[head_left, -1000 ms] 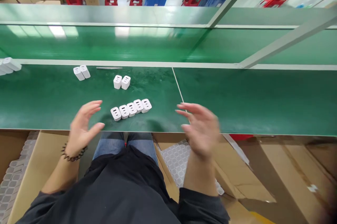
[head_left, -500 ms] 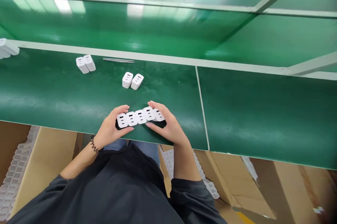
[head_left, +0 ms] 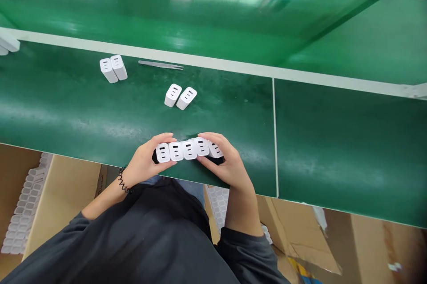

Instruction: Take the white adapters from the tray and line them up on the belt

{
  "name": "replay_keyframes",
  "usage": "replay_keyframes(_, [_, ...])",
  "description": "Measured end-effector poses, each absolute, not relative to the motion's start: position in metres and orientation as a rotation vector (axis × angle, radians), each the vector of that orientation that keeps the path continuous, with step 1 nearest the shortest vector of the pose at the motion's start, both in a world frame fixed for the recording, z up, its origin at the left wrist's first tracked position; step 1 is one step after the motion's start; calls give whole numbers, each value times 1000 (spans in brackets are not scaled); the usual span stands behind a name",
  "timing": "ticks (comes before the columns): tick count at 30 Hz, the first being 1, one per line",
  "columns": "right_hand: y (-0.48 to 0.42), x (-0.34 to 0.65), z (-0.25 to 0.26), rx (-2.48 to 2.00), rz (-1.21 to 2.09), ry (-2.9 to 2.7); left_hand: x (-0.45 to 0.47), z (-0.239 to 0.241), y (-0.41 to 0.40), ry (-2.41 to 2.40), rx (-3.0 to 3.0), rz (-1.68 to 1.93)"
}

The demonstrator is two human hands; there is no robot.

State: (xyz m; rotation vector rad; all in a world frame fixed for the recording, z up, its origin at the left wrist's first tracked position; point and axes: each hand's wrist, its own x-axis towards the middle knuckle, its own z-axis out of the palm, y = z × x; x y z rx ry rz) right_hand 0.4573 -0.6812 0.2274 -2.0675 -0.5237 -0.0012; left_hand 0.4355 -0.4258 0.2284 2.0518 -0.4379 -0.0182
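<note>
A row of several white USB chargers stands side by side at the bench's front edge, port faces turned up toward me. My left hand is wrapped round the left end of the row, thumb on the near side and fingers on the far side. At the other end, my right hand grips the row the same way and partly covers the rightmost charger, which leans out of line. Beyond my hands, two more chargers stand close together on the green bench top.
Another charger pair stands at the back left, with metal tweezers lying beside it. More white chargers show at the far left edge. Below the bench are cardboard boxes and trays of clear plastic pieces. A pale rail runs along the back.
The view has tilted down and shifted, so the bench appears moved. Both hands keep their hold on the charger row, whose arrangement looks much the same.
</note>
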Motion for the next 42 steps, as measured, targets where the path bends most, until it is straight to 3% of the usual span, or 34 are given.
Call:
replay_keyframes(18, [-690, 439, 227, -1963, 137, -591, 438, 228, -405, -588, 2030, -64])
replay_keyframes(42, [-692, 441, 215, -1879, 73, -526, 440, 233, -406, -511, 2041, -130])
